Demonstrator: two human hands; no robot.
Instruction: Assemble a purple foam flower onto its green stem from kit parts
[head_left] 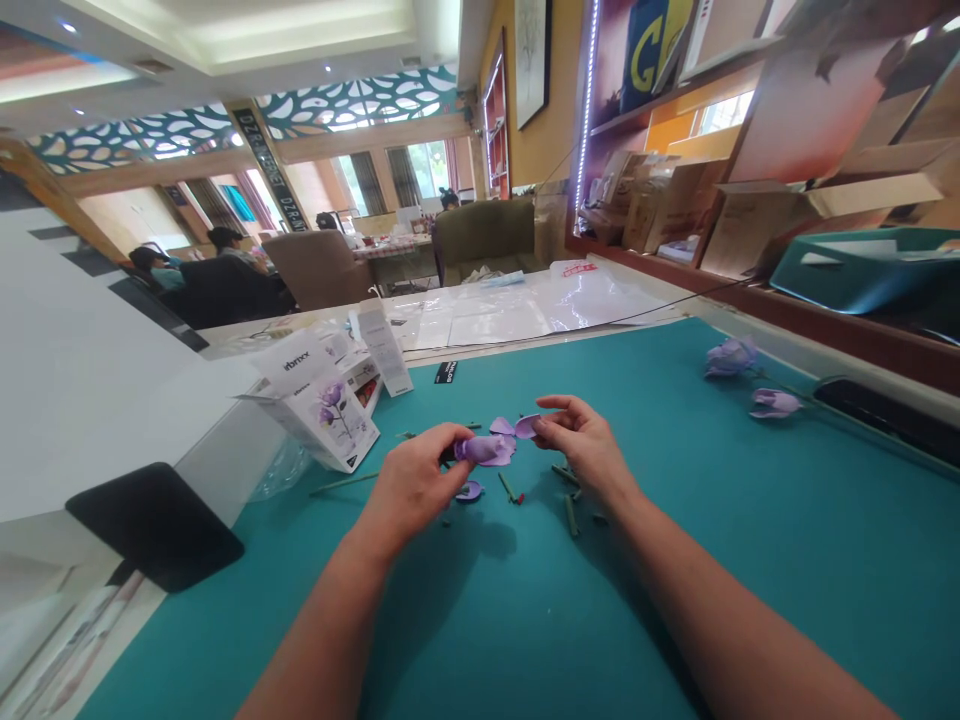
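Note:
My left hand [424,470] is closed around the base of a purple toy flower head [484,450], which lies on its side with the petals facing right. Between the thumb and fingers of my right hand [585,440] is a loose purple petal [528,426], held close to the flower head. Another purple petal [501,427] shows just behind them. Below my hands, a round purple piece [470,491] rests on the green mat [480,620], with a green stem piece [506,487] that has a red bit beside it. Several short green pieces [571,515] lie under my right hand.
A white box [322,410] with a flower picture stands at the left, near a narrow white carton [384,345]. Two purple flowers, one an open bloom [731,357], lie at the right beside a long black object [892,415]. A black tablet-like slab [155,525] sits at the left edge.

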